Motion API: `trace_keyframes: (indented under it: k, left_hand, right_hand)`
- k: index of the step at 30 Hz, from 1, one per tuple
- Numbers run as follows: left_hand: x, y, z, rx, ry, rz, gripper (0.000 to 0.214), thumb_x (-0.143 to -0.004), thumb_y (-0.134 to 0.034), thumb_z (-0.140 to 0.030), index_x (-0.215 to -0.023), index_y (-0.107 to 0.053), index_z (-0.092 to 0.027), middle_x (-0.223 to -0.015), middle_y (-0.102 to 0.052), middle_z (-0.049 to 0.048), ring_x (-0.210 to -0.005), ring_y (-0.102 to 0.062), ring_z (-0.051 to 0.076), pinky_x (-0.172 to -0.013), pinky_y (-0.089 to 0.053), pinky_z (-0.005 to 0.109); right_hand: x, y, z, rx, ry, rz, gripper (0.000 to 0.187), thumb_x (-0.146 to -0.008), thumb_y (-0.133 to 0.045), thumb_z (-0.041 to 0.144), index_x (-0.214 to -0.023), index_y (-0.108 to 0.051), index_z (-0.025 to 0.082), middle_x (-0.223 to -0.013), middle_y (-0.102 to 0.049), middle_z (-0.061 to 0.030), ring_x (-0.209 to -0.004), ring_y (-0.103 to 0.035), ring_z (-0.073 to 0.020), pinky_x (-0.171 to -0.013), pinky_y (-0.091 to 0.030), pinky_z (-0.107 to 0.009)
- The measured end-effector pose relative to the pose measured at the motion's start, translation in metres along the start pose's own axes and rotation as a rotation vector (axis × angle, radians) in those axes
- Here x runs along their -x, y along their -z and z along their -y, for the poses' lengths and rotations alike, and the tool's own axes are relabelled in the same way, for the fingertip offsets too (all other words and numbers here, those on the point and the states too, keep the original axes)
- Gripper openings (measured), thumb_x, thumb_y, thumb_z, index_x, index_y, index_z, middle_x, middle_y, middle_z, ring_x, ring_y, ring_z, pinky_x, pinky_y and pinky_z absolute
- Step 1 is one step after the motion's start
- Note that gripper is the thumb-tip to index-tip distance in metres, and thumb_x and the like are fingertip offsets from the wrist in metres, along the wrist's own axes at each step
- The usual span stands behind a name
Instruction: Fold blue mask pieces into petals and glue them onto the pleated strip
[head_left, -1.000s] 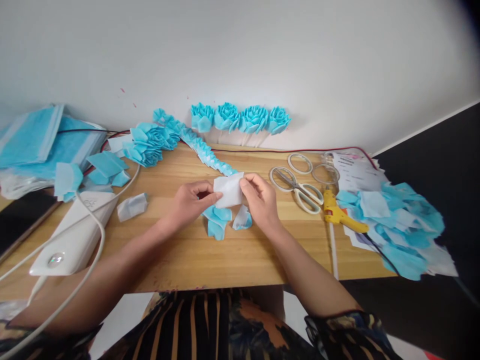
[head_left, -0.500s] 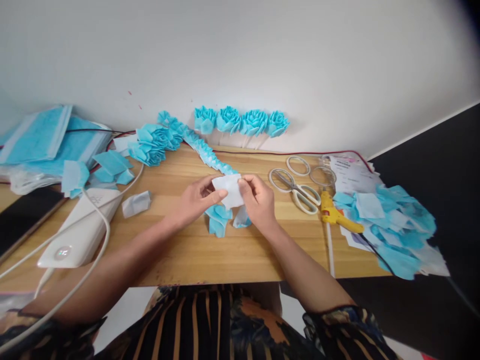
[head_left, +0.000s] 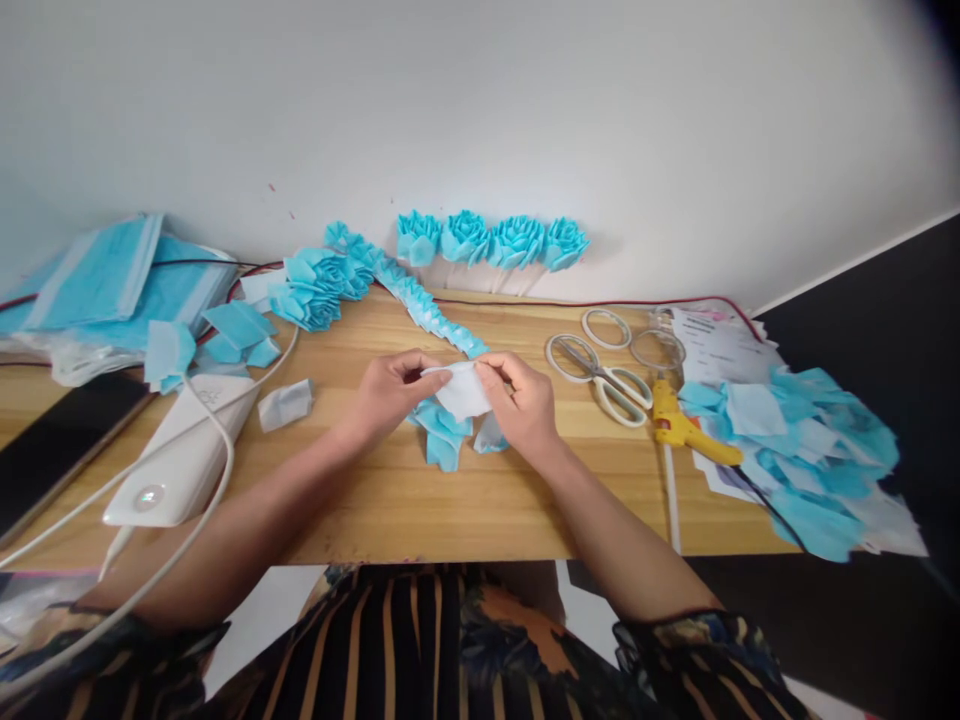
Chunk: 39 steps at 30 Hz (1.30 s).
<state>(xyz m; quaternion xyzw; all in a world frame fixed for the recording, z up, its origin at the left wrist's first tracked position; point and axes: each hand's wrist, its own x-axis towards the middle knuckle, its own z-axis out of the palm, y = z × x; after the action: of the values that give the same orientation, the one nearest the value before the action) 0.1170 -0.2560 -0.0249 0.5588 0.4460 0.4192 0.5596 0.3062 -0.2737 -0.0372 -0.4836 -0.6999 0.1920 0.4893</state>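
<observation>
A small white fabric piece [head_left: 462,392] is stretched between my two hands above the middle of the table. My left hand [head_left: 396,395] pinches its left edge between thumb and fingers. At the upper right edge, my right hand [head_left: 519,398] pinches it the same way. Just below lie several blue fabric pieces [head_left: 444,440] and a pale piece [head_left: 491,435] beside my right hand. A line of overlapping blue folded petals [head_left: 424,303] runs from the back left down to behind the fabric. The far fingers of both hands are partly hidden.
Blue fabric roses [head_left: 517,243] lean on the wall; more roses [head_left: 311,290] lie left. Scissors [head_left: 600,380], tape rolls [head_left: 606,328], a yellow glue gun [head_left: 686,430] and a fabric pile [head_left: 817,450] are right. A corded power bank [head_left: 184,460], phone [head_left: 64,450] and face masks [head_left: 97,275] are left.
The top edge of the white fabric is now folded or curled over between my fingers, so the piece looks shorter. The whole view has shifted slightly.
</observation>
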Motion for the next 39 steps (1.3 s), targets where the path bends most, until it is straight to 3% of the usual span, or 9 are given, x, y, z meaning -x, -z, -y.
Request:
trace_keyframes:
  k: [4, 8, 12, 17, 22, 27, 32, 36, 39]
  left_hand:
    - [-0.003, 0.006, 0.002, -0.003, 0.003, -0.015, 0.029, -0.075, -0.077, -0.043, -0.07, -0.067, -0.016, -0.064, -0.063, -0.0006, -0.059, -0.051, 0.011, -0.057, -0.04, 0.024]
    - [-0.004, 0.01, 0.0, -0.036, -0.102, -0.059, 0.039, -0.088, -0.066, -0.053, -0.086, -0.075, -0.015, -0.077, -0.068, 0.0034, -0.071, -0.056, 0.015, -0.067, -0.045, 0.026]
    - [0.0, 0.003, -0.005, -0.073, -0.055, 0.075, 0.055, -0.084, -0.066, -0.063, -0.11, -0.074, -0.015, -0.094, -0.072, 0.0071, -0.079, -0.06, 0.018, -0.069, -0.047, 0.028]
    - [0.004, -0.006, -0.002, -0.179, 0.101, 0.144, 0.047, -0.071, -0.076, -0.056, -0.092, -0.071, -0.014, -0.082, -0.071, 0.0051, -0.072, -0.061, 0.019, -0.064, -0.046, 0.028]
    - [0.005, -0.006, 0.005, -0.17, 0.174, 0.139, 0.037, -0.069, -0.075, -0.049, -0.08, -0.071, -0.015, -0.074, -0.07, 0.0039, -0.067, -0.061, 0.019, -0.062, -0.047, 0.029]
    - [0.001, -0.001, 0.01, -0.157, 0.093, 0.154, 0.031, -0.074, -0.075, -0.046, -0.081, -0.074, -0.016, -0.076, -0.073, 0.0044, -0.067, -0.063, 0.018, -0.061, -0.049, 0.028]
    - [-0.004, 0.015, -0.001, -0.241, -0.038, 0.27, 0.032, -0.082, -0.073, -0.05, -0.084, -0.079, -0.018, -0.085, -0.076, 0.0054, -0.079, -0.067, 0.021, -0.071, -0.052, 0.028]
    - [-0.002, 0.022, -0.016, -0.208, -0.094, 0.197, 0.051, -0.094, -0.057, -0.063, -0.103, -0.081, -0.019, -0.104, -0.078, 0.0095, -0.097, -0.069, 0.025, -0.083, -0.053, 0.031]
    - [0.0, 0.018, -0.016, -0.216, -0.123, 0.234, 0.043, -0.091, -0.065, -0.057, -0.102, -0.081, -0.019, -0.104, -0.079, 0.0089, -0.099, -0.068, 0.026, -0.083, -0.052, 0.031]
  right_hand:
    - [-0.004, 0.007, -0.004, -0.029, -0.056, -0.009, 0.019, -0.095, -0.057, 0.035, -0.088, -0.069, 0.022, -0.066, -0.063, 0.0024, -0.058, -0.054, -0.0122, -0.058, -0.044, -0.025]
    - [-0.006, 0.007, -0.005, -0.075, -0.104, -0.022, 0.02, -0.094, -0.058, 0.036, -0.085, -0.067, 0.021, -0.065, -0.059, 0.0034, -0.058, -0.05, -0.011, -0.057, -0.042, -0.024]
    - [-0.003, 0.003, -0.002, -0.113, -0.112, 0.003, 0.018, -0.094, -0.059, 0.034, -0.087, -0.069, 0.021, -0.065, -0.059, 0.0037, -0.057, -0.05, -0.0106, -0.055, -0.04, -0.024]
    - [0.002, -0.002, 0.0, -0.065, -0.079, 0.022, 0.02, -0.095, -0.058, 0.036, -0.086, -0.07, 0.022, -0.061, -0.056, 0.0042, -0.055, -0.048, -0.0108, -0.054, -0.039, -0.024]
    - [0.002, -0.002, 0.001, -0.043, -0.057, 0.033, 0.021, -0.095, -0.057, 0.036, -0.087, -0.07, 0.022, -0.063, -0.06, 0.0031, -0.057, -0.052, -0.0118, -0.058, -0.043, -0.025]
    - [-0.003, 0.006, 0.001, -0.027, -0.026, -0.001, 0.02, -0.095, -0.058, 0.034, -0.087, -0.071, 0.022, -0.065, -0.064, 0.0023, -0.058, -0.055, -0.0123, -0.058, -0.045, -0.025]
    - [-0.007, 0.015, 0.0, -0.02, -0.072, -0.063, 0.018, -0.095, -0.058, 0.033, -0.088, -0.071, 0.023, -0.069, -0.067, 0.0021, -0.06, -0.056, -0.0124, -0.058, -0.045, -0.025]
    - [-0.006, 0.013, 0.0, -0.036, -0.037, 0.021, 0.019, -0.095, -0.059, 0.032, -0.087, -0.073, 0.023, -0.069, -0.069, 0.0022, -0.059, -0.057, -0.012, -0.059, -0.046, -0.025]
    - [-0.003, 0.008, 0.001, -0.047, 0.02, 0.123, 0.018, -0.096, -0.059, 0.03, -0.09, -0.076, 0.024, -0.077, -0.073, 0.0019, -0.064, -0.061, -0.0121, -0.062, -0.047, -0.025]
